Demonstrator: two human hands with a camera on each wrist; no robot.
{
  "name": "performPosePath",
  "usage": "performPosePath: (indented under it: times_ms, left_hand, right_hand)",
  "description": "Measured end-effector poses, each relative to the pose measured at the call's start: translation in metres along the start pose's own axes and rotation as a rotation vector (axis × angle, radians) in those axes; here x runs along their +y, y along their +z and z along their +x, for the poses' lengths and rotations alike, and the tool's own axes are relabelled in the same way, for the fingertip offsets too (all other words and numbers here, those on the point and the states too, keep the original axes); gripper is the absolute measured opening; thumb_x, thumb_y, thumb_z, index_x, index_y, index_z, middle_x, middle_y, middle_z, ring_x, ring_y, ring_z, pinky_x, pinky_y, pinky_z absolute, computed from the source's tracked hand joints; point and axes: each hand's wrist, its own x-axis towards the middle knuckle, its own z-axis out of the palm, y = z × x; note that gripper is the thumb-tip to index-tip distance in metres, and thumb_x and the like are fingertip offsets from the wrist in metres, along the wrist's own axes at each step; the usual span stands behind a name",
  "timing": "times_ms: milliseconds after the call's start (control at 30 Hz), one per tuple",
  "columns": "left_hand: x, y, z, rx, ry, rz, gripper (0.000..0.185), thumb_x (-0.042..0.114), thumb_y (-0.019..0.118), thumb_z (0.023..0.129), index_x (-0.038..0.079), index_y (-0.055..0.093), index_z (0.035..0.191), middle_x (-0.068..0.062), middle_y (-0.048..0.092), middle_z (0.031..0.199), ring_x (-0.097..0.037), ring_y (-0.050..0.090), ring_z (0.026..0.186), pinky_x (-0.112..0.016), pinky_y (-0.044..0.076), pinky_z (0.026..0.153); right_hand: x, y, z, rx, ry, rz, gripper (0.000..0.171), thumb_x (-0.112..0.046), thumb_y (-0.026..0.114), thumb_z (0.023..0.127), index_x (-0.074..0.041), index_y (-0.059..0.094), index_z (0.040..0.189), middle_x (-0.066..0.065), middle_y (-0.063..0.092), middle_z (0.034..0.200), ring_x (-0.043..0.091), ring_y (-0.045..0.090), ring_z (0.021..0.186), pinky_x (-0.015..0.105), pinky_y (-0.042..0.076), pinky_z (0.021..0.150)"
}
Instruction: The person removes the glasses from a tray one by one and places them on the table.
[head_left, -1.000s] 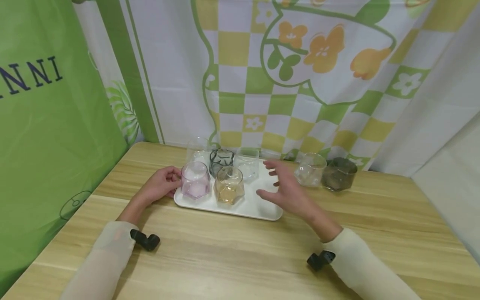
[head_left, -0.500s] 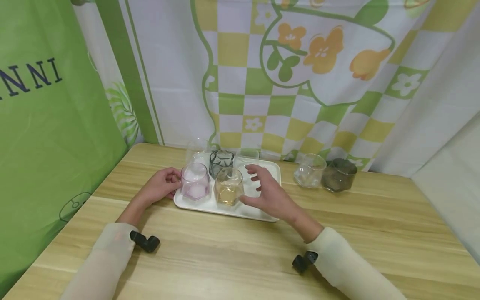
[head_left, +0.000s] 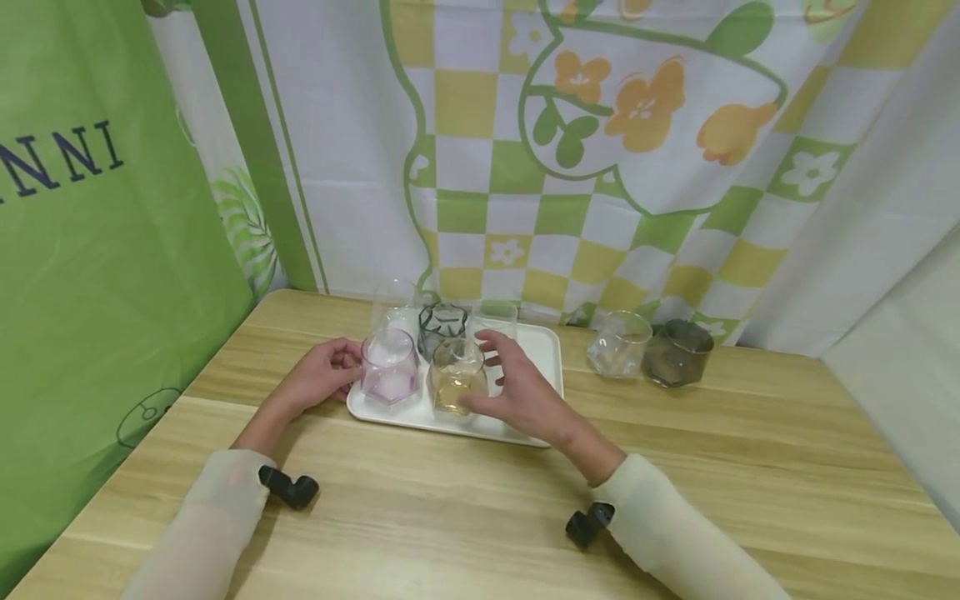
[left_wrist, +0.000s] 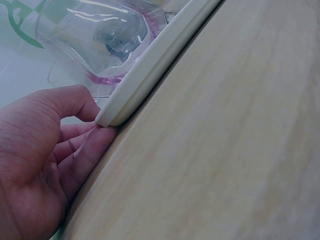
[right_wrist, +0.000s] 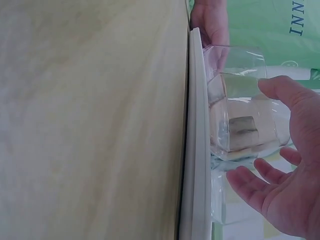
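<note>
We judge the amber faceted glass (head_left: 457, 377) light, slick, fragile; our right hand (head_left: 517, 392) cups it, grip spread. Left hand (head_left: 318, 375) pinches the tray (head_left: 543, 354) corner.

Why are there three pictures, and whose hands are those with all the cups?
They belong to one person wearing three small cameras. The big picture comes from a camera on the head, looking down at a light wooden table. The other two come from cameras strapped to each wrist, so they look sideways and very close.

On the table lies a white rectangular tray carrying five glass cups. At its front stand a pink-tinted clear glass cup and an amber-tinted clear glass cup. Two more cups, a clear glass cup and a dark smoky glass cup, stand on the table to the right of the tray.

The left hand touches the tray's left edge beside the pink cup. The right hand is open, fingers spread around the amber cup, not gripping it.
</note>
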Motion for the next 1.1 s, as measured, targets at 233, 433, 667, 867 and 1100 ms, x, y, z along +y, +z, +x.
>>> performPosePath:
  times_ms: [233, 433, 667, 867, 1100]
  left_hand:
    - [-0.002, -0.001, -0.001, 0.003, -0.003, 0.001, 0.027, 0.003, 0.065, 0.097, -0.009, 0.054, 0.119, -0.014, 0.061, 0.089, -0.022, 0.063, 0.072, -0.033, 0.06, 0.062]
    - [-0.004, 0.0, 0.0, -0.004, 0.004, -0.011, 0.025, 0.002, 0.064, 0.098, -0.009, 0.054, 0.118, -0.013, 0.061, 0.088, -0.021, 0.063, 0.071, -0.033, 0.06, 0.06]
    - [-0.003, 0.0, 0.0, 0.003, -0.001, -0.01, 0.026, 0.002, 0.064, 0.097, -0.008, 0.054, 0.119, -0.013, 0.061, 0.088, -0.022, 0.063, 0.071, -0.034, 0.06, 0.061]
    - [-0.002, -0.001, 0.0, 0.001, 0.001, -0.003, 0.028, 0.003, 0.064, 0.097, -0.009, 0.053, 0.12, -0.013, 0.06, 0.089, -0.022, 0.063, 0.072, -0.034, 0.061, 0.062]
    - [-0.003, -0.001, 0.002, 0.006, 0.001, 0.002, 0.028, 0.003, 0.065, 0.097, -0.009, 0.054, 0.12, -0.013, 0.061, 0.089, -0.022, 0.063, 0.073, -0.034, 0.06, 0.062]
  right_hand:
    - [-0.002, 0.007, 0.002, -0.02, 0.022, 0.007, 0.094, -0.027, 0.089, 0.082, -0.007, 0.032, 0.155, 0.019, 0.047, 0.143, 0.031, 0.053, 0.119, 0.048, 0.053, 0.091]
    - [-0.003, 0.013, 0.004, -0.008, -0.008, -0.026, 0.093, -0.028, 0.088, 0.081, -0.007, 0.034, 0.154, 0.021, 0.049, 0.141, 0.03, 0.053, 0.119, 0.046, 0.05, 0.096]
    - [-0.005, 0.015, 0.007, -0.011, -0.002, -0.057, 0.093, -0.028, 0.089, 0.081, -0.007, 0.034, 0.153, 0.022, 0.05, 0.139, 0.031, 0.053, 0.119, 0.046, 0.047, 0.1]
    - [-0.005, 0.017, 0.01, -0.031, 0.014, -0.064, 0.1, -0.03, 0.09, 0.08, -0.005, 0.03, 0.156, 0.024, 0.05, 0.14, 0.035, 0.053, 0.122, 0.048, 0.046, 0.102]
    - [-0.004, 0.018, 0.011, -0.029, 0.008, -0.084, 0.099, -0.029, 0.09, 0.08, -0.004, 0.03, 0.155, 0.024, 0.051, 0.139, 0.037, 0.055, 0.12, 0.049, 0.048, 0.1]
